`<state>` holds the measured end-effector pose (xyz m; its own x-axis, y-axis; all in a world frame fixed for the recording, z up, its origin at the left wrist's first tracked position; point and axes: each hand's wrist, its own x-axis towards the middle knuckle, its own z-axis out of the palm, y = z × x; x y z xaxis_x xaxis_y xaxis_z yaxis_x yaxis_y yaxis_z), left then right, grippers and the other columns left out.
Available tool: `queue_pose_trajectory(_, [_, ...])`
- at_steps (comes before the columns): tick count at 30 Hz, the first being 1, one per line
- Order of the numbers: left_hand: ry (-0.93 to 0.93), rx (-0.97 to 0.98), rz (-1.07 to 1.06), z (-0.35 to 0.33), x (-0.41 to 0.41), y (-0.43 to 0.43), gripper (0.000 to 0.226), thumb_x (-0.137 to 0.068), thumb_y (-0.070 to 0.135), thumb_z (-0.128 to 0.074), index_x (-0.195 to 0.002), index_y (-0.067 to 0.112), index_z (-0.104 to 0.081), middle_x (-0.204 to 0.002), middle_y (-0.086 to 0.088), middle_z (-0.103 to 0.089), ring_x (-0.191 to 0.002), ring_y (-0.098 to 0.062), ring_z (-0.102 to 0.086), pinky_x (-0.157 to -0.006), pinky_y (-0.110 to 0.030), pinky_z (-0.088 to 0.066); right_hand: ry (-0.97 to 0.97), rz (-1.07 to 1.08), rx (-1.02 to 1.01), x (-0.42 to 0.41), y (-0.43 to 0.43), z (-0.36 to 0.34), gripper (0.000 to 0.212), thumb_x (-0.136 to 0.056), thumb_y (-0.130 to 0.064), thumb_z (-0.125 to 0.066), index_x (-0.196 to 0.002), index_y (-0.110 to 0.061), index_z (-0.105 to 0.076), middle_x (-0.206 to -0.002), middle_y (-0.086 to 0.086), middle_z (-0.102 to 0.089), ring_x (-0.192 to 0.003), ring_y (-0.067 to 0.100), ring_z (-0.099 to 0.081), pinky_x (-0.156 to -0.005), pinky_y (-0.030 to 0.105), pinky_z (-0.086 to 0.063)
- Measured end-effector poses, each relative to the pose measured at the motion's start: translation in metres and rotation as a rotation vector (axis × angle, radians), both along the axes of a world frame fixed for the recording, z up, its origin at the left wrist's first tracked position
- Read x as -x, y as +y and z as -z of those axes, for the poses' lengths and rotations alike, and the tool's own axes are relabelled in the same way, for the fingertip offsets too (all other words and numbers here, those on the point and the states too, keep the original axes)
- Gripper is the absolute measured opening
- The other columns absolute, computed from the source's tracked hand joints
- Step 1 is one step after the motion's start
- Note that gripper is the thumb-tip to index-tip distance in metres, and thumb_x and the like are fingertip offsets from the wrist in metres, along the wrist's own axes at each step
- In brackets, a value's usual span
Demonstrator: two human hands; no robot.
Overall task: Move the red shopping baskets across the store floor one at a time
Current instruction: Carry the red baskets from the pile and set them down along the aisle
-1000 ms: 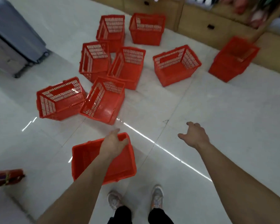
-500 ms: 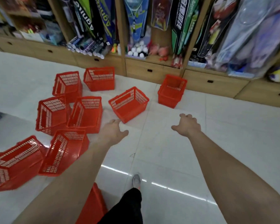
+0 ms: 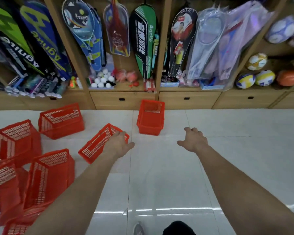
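The basket released a second ago is now left out of view. The left hand (image 3: 120,144) and right hand (image 3: 193,141) are held forward, empty and relaxed. A tilted red basket (image 3: 95,146) on the floor (image 3: 159,175) is probably sought next.

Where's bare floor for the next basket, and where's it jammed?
Bare: the floor right of the upright basket, along the drawer fronts, past the right hand; also the strip between it and the left hand. Crowded: the left, where tipped baskets cluster up to that hand.
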<state>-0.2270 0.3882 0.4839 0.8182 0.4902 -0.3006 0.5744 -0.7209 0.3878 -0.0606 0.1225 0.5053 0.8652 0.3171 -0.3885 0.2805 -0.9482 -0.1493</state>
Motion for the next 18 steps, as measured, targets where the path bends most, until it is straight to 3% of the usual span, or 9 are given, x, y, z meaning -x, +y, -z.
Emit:
queue_pose_trajectory(8, [0.033,0.01,0.083,0.016,-0.179,0.026,0.077,-0.085,0.057,-0.058,-0.148,0.016,-0.04,-0.149,-0.01,-0.043,-0.129,-0.029,-0.048,-0.105,-0.044,-0.042,0.038,0.094,-0.035,-0.158,0.024,0.025,0.082,-0.086,-0.054,-0.063,-0.153,-0.02,-0.029,-0.149,0.009,-0.038,-0.134,0.032,-0.038,-0.102,0.047,-0.042])
queue_pose_trajectory(18, [0.068,0.103,-0.082,0.036,-0.387,0.072,0.077,-0.087,0.056,-0.061,-0.15,0.018,-0.036,-0.152,-0.005,-0.04,-0.134,-0.025,-0.043,-0.106,-0.043,-0.04,0.064,0.037,-0.012,-0.393,0.076,0.03,0.076,-0.087,-0.052,-0.063,-0.149,-0.018,-0.034,-0.146,0.011,-0.041,-0.131,0.033,-0.041,-0.1,0.047,-0.042])
